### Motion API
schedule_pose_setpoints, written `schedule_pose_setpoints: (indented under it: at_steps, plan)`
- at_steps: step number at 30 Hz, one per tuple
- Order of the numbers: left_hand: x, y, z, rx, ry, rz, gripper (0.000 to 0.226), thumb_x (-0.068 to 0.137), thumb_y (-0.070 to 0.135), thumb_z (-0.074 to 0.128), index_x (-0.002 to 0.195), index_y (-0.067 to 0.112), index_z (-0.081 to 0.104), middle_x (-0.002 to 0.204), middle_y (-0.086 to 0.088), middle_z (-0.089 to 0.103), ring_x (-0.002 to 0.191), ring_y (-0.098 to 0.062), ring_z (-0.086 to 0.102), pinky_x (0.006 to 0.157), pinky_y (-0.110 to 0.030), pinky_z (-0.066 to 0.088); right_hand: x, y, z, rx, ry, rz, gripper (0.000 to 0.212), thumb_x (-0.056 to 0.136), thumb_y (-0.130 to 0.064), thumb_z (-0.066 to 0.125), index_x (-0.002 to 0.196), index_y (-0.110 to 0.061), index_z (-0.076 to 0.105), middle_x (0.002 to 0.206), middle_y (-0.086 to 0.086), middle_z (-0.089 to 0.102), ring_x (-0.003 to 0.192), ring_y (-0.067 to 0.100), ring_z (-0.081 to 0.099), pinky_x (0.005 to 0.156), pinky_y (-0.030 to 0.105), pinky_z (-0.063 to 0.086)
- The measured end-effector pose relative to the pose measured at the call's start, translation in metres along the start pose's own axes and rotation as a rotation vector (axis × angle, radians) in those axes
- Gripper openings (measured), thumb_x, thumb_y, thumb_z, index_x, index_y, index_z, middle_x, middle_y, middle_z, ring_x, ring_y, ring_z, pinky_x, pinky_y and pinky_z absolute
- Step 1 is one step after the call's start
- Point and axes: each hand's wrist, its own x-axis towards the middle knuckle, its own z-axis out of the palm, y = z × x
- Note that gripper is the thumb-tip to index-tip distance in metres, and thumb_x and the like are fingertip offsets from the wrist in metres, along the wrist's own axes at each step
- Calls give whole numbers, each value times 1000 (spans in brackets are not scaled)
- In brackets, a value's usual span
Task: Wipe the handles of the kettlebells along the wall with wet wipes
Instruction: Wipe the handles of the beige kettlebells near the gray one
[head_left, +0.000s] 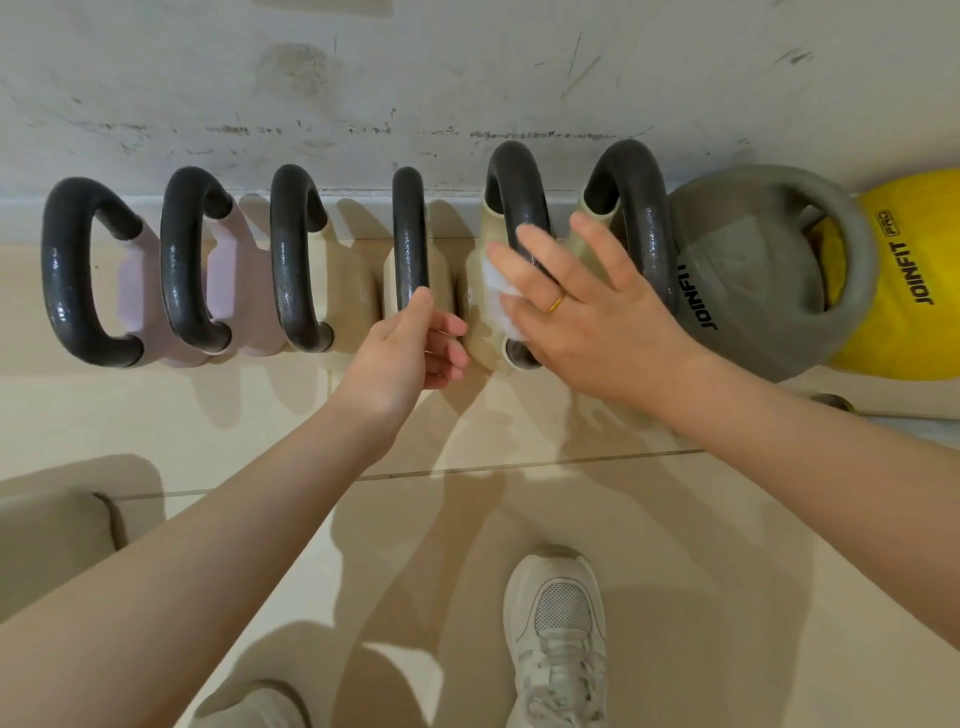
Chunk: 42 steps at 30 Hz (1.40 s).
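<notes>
Several kettlebells with dark handles stand in a row against the wall. My right hand (582, 306) presses a white wet wipe (496, 278) against the dark handle (519, 197) of a beige kettlebell, fingers spread over it. My left hand (415, 348) is loosely curled at the near end of the neighbouring handle (409, 234), thumb touching it, holding nothing that I can see. Further left are another beige kettlebell handle (291, 254) and two pink kettlebells (70, 270).
A grey JOINFIT kettlebell (748, 270) and a yellow one (914, 280) stand at the right. The scuffed white wall (467, 78) is behind the row. My white sneaker (561, 639) stands on the beige tiled floor. A beige cushion-like edge (52, 540) sits at lower left.
</notes>
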Motion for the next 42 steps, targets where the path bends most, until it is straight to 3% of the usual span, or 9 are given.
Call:
schedule_pose_setpoints:
  at_steps: [4, 14, 20, 22, 24, 26, 29, 38, 42]
  plan:
    - [0, 1, 5, -13, -13, 1, 46, 100, 38, 25, 83, 13, 59, 62, -2, 59, 65, -19, 53, 69, -29, 44, 2, -8, 1, 13, -122, -150, 35, 91, -21, 34, 99, -14, 68, 119, 5, 63, 119, 25, 54, 107, 46, 24]
    - [5, 9, 10, -74, -29, -10, 47, 100, 39, 26, 85, 12, 62, 60, 1, 60, 63, -17, 55, 68, -28, 46, 38, 17, 5, 360, -352, 203, 30, 80, -33, 45, 82, -16, 69, 151, 12, 31, 140, 38, 24, 112, 55, 12]
    - [10, 14, 21, -6, 11, -1, 35, 99, 33, 32, 89, 14, 60, 76, 1, 58, 68, -14, 54, 69, -26, 44, 52, 27, 26, 1027, -469, 766, 52, 93, -32, 41, 144, -30, 27, 158, 4, -8, 145, 25, -10, 116, 46, 3]
    - [12, 14, 25, 44, 40, 30, 27, 98, 31, 35, 94, 21, 60, 85, 4, 59, 75, -13, 55, 76, -29, 45, 46, 16, 24, 1301, -429, 1004, 58, 97, -37, 35, 148, -25, 11, 158, 5, 5, 145, 23, 3, 115, 41, 9]
    - [13, 15, 30, 53, 39, 61, 24, 98, 29, 36, 106, 27, 59, 92, 8, 59, 80, -11, 55, 81, -29, 46, 38, 9, 21, 1673, -427, 1230, 44, 97, -43, 32, 134, -20, 40, 121, 8, 52, 120, 21, 47, 105, 34, 32]
    - [14, 16, 35, 64, 21, 93, 26, 98, 28, 36, 110, 31, 59, 93, 13, 59, 81, -6, 54, 81, -25, 45, 35, 8, 24, 2039, -424, 1430, 52, 94, -50, 36, 117, -8, 56, 87, 8, 60, 101, 28, 62, 97, 36, 43]
    - [15, 16, 42, 70, 70, 135, 27, 97, 25, 40, 86, 32, 64, 71, 21, 59, 71, 5, 54, 78, -21, 44, 44, 15, 33, 2316, -298, 1583, 52, 94, -49, 38, 121, -9, 56, 101, 11, 71, 104, 25, 66, 93, 38, 49]
    - [21, 9, 45, -40, 174, 47, 29, 91, 37, 42, 115, 22, 50, 107, 4, 57, 98, -11, 53, 103, -41, 43, 34, 10, 32, 2251, -388, 1465, 37, 88, -49, 51, 88, -12, 58, 88, 4, 64, 80, 16, 62, 91, 35, 46]
    - [18, 14, 44, 4, 158, 75, 37, 95, 39, 37, 129, 31, 47, 126, 11, 56, 119, -6, 50, 105, -31, 37, 36, -6, 25, 2100, -396, 1457, 38, 83, -48, 54, 103, -17, 64, 94, 3, 68, 90, 18, 64, 92, 36, 47]
